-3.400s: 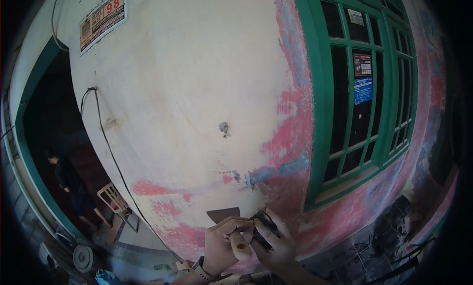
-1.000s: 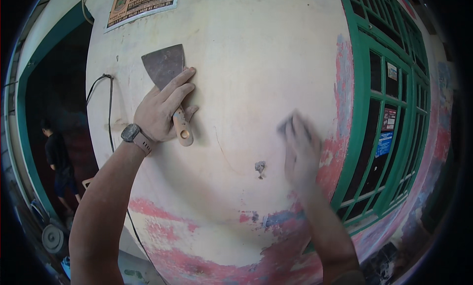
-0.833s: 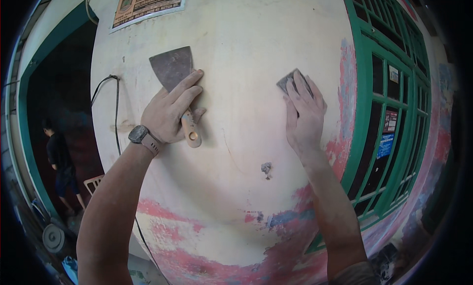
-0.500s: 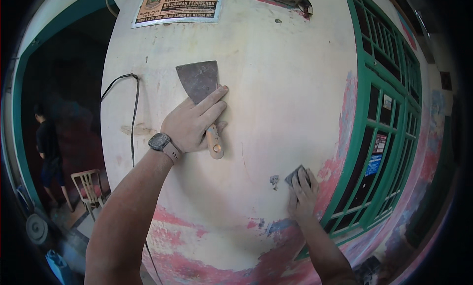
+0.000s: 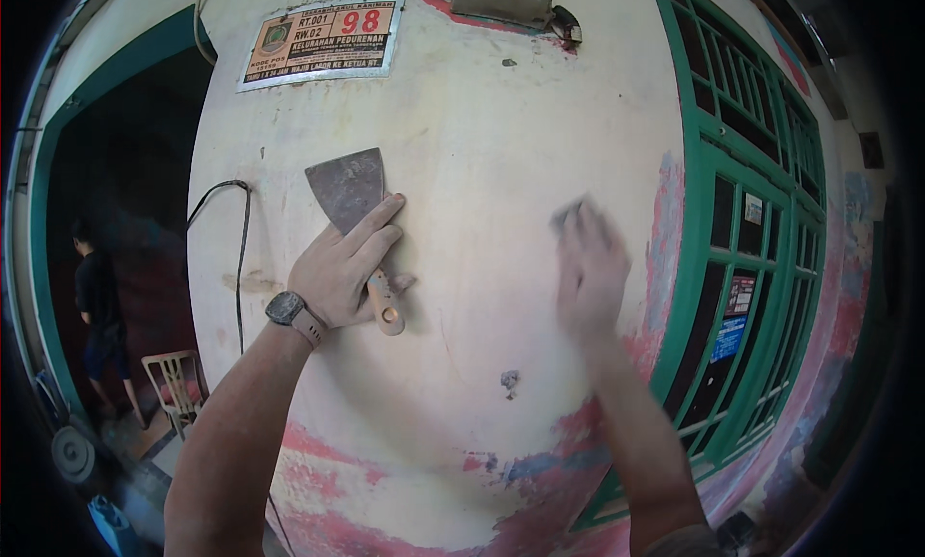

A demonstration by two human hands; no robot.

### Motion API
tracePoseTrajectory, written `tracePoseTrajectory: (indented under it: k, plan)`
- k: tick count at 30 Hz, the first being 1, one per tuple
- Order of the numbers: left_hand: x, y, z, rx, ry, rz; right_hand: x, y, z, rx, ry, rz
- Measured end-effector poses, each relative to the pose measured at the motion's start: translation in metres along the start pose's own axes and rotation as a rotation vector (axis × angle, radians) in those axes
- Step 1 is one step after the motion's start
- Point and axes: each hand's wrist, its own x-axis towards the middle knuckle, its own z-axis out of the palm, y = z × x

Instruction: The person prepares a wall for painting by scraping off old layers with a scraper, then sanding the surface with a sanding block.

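Left hand (image 5: 342, 273) is clamped on the scraper (image 5: 347, 186), blade upward at the pale wall (image 5: 472, 220). Right hand (image 5: 593, 278), blurred, is closed over a dark block (image 5: 568, 213) at the same wall; it has risen from beside the chipped spot (image 5: 510, 384) to well above it, suggesting the rubbing now covers a higher stretch.

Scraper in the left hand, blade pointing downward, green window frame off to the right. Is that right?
The blade is wrong: the head view shows it pointing upward. The scraper is in the left hand, and the green window frame is off to the right.
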Motion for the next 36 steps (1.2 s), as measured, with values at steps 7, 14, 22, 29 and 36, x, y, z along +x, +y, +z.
tracePoseTrajectory:
  k: [7, 14, 22, 29, 36]
  plan:
    - [-0.002, 0.000, -0.003, 0.011, 0.042, 0.035, -0.052, -0.002, -0.023, 0.007, -0.260, -0.149]
    - [-0.007, -0.001, -0.003, -0.043, 0.091, 0.004, 0.113, 0.012, 0.041, -0.188, 0.030, 0.163]
    - [-0.011, -0.003, -0.004, -0.077, 0.129, -0.015, 0.024, -0.042, 0.013, -0.047, -0.171, -0.403]
    - [-0.013, -0.006, -0.001, -0.053, 0.151, -0.004, 0.164, 0.003, 0.066, -0.296, 0.063, 0.339]
    - [-0.013, -0.006, 0.001, -0.065, 0.132, -0.009, 0.174, -0.069, 0.098, -0.231, 0.054, 0.080]
